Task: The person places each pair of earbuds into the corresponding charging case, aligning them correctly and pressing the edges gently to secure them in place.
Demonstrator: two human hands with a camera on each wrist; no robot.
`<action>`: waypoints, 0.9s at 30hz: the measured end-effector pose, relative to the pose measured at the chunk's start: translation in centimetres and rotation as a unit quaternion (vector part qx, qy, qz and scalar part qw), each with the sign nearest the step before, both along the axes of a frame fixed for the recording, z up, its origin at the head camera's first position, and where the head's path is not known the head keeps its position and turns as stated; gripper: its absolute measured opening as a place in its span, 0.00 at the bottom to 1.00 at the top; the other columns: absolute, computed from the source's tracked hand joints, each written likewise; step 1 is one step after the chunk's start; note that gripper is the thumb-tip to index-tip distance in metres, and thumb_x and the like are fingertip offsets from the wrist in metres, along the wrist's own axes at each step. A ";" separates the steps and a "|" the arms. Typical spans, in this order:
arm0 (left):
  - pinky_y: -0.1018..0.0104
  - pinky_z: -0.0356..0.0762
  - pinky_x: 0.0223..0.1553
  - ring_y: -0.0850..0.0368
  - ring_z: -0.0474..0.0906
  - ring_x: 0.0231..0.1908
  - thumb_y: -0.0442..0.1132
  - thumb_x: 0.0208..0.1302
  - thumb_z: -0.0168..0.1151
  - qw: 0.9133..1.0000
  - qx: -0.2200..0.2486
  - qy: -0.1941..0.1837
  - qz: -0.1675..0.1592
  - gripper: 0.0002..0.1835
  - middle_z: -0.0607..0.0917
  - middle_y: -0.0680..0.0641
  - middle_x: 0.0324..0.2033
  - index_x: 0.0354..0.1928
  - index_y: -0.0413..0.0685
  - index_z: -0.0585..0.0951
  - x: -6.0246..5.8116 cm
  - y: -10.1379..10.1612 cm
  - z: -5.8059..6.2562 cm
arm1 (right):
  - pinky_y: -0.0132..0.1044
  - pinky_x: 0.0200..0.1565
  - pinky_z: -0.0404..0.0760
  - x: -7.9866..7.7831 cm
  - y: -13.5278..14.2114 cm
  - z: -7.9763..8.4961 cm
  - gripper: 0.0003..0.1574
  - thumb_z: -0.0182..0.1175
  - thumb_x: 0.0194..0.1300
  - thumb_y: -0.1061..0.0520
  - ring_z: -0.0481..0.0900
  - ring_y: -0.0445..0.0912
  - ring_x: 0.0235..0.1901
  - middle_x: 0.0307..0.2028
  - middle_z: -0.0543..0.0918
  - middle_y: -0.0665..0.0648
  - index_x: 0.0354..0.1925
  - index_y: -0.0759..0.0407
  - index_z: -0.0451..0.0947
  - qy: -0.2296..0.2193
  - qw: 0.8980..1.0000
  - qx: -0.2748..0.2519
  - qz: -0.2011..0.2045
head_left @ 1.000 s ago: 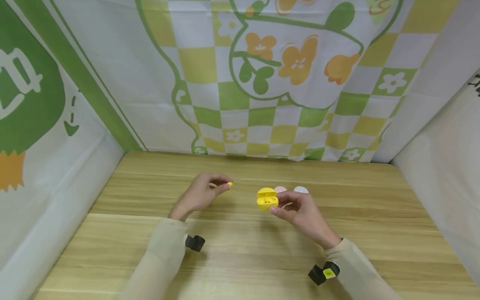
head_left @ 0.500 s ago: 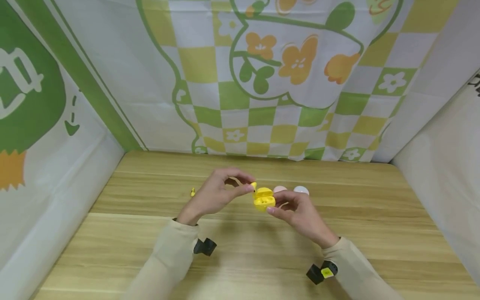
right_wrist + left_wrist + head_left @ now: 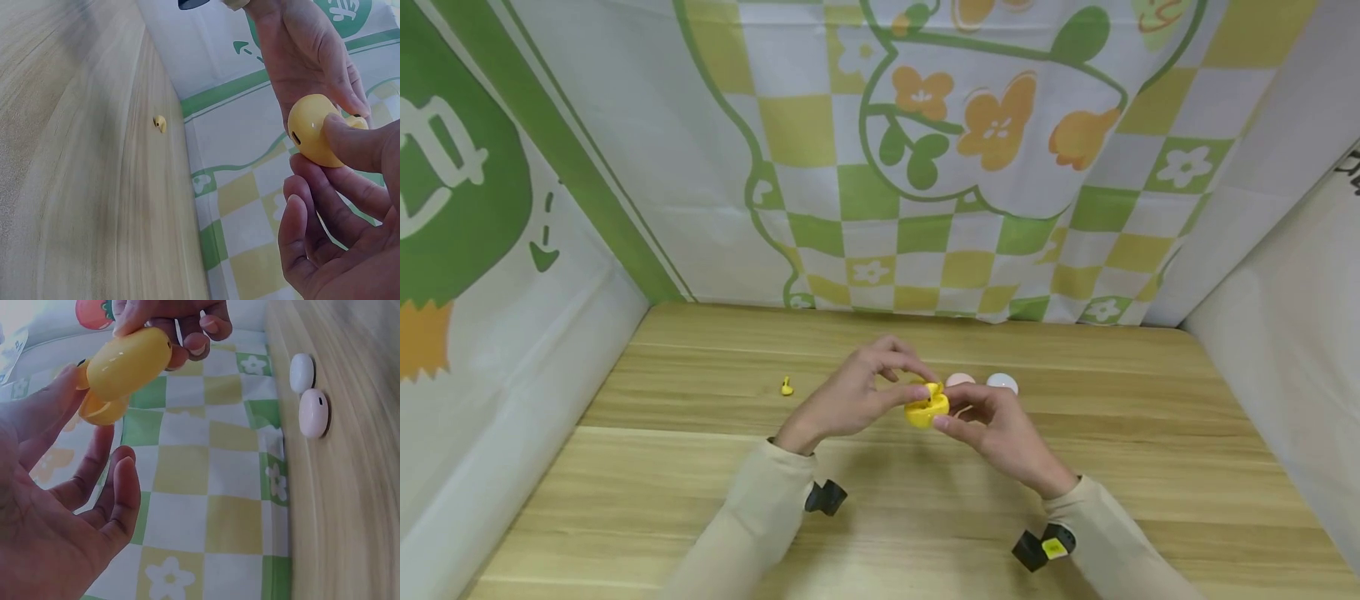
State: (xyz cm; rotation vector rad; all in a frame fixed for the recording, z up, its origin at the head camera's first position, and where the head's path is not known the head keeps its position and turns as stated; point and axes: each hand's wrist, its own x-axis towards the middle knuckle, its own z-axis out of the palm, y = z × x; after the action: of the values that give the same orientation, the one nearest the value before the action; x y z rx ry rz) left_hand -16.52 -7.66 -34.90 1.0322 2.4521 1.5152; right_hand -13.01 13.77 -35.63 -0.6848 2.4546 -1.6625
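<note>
Between both hands a yellow earbud case (image 3: 927,412) is held above the table, its lid (image 3: 103,412) tipped up. My right hand (image 3: 1000,425) grips the case by its right end between thumb and fingers. At the case's opening, my left hand (image 3: 868,387) pinches a yellow earbud (image 3: 357,122) with thumb and forefinger; its other fingers are spread in the left wrist view. Most of that earbud is hidden by the thumb and the case. A second yellow earbud (image 3: 787,387) lies on the table, left of my left hand.
Behind my right hand, a pink case (image 3: 314,413) and a white case (image 3: 302,373) sit on the wooden table (image 3: 662,467). A patterned cloth (image 3: 865,208) hangs along the table's back edge, with white sheets at both sides.
My left hand has carried the earbud rightward to the open case, uncovering the second earbud on the table. My right hand, with the case, has shifted slightly left.
</note>
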 end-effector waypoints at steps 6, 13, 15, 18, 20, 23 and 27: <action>0.59 0.69 0.43 0.60 0.66 0.46 0.48 0.64 0.59 0.998 -0.036 0.042 -0.020 0.10 0.71 0.58 0.44 0.45 0.63 0.84 0.0 0.0 0.0 | 0.44 0.42 0.79 0.1 0.0 0.0 0.12 0.63 0.59 0.65 0.80 0.51 0.36 0.39 0.83 0.56 0.43 0.64 0.80 -0.008 1.000 -0.004 0.005; 0.62 0.67 0.47 0.61 0.62 0.47 0.45 0.67 0.56 0.989 -0.109 0.097 -0.014 0.11 0.69 0.56 0.45 0.48 0.64 0.83 0.3 -0.1 0.3 | 0.44 0.42 0.79 0.0 0.0 -0.1 0.11 0.62 0.60 0.65 0.80 0.52 0.37 0.39 0.82 0.56 0.43 0.65 0.80 -0.009 1.000 -0.005 0.005; 0.61 0.67 0.48 0.61 0.63 0.48 0.43 0.67 0.56 0.990 -0.107 0.092 -0.015 0.13 0.70 0.56 0.46 0.50 0.63 0.82 0.4 -0.2 0.3 | 0.44 0.42 0.79 0.0 0.0 -0.2 0.12 0.62 0.60 0.65 0.79 0.52 0.37 0.39 0.82 0.56 0.44 0.65 0.80 -0.012 1.000 -0.005 -0.003; 0.59 0.69 0.49 0.61 0.64 0.50 0.43 0.68 0.54 0.994 -0.090 0.065 -0.008 0.14 0.71 0.57 0.49 0.54 0.64 0.80 0.3 -0.7 0.3 | 0.44 0.42 0.79 0.0 0.1 -0.3 0.12 0.62 0.60 0.65 0.79 0.52 0.38 0.39 0.82 0.57 0.44 0.65 0.80 -0.011 1.000 -0.008 -0.011; 0.57 0.70 0.50 0.61 0.66 0.52 0.44 0.69 0.54 0.996 -0.071 0.045 0.006 0.15 0.72 0.57 0.51 0.55 0.64 0.79 0.0 -1.4 0.2 | 0.43 0.41 0.79 -0.1 0.2 -0.3 0.12 0.63 0.60 0.65 0.79 0.51 0.37 0.39 0.82 0.57 0.44 0.65 0.80 -0.007 1.000 -0.009 -0.018; 0.57 0.72 0.49 0.59 0.70 0.51 0.46 0.69 0.53 0.997 -0.059 0.021 0.049 0.14 0.74 0.58 0.52 0.54 0.64 0.79 -0.6 -2.9 -0.3 | 0.42 0.41 0.79 -0.1 0.4 -0.4 0.12 0.64 0.59 0.65 0.79 0.51 0.37 0.39 0.82 0.57 0.43 0.65 0.80 -0.001 1.000 -0.009 -0.030; 0.58 0.74 0.46 0.56 0.74 0.46 0.45 0.68 0.56 0.988 -0.085 0.008 0.129 0.14 0.79 0.54 0.49 0.53 0.57 0.79 -1.6 -5.6 -1.7 | 0.40 0.41 0.79 -0.1 0.7 -0.6 0.11 0.64 0.59 0.64 0.78 0.51 0.38 0.39 0.82 0.57 0.42 0.64 0.80 -0.004 0.999 -0.002 -0.047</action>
State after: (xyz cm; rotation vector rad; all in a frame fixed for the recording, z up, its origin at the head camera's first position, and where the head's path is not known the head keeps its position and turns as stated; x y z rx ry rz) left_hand -18.14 -13.23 -36.59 0.7255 2.7574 1.3306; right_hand -13.10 14.52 -36.19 -0.5711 2.5146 -1.6998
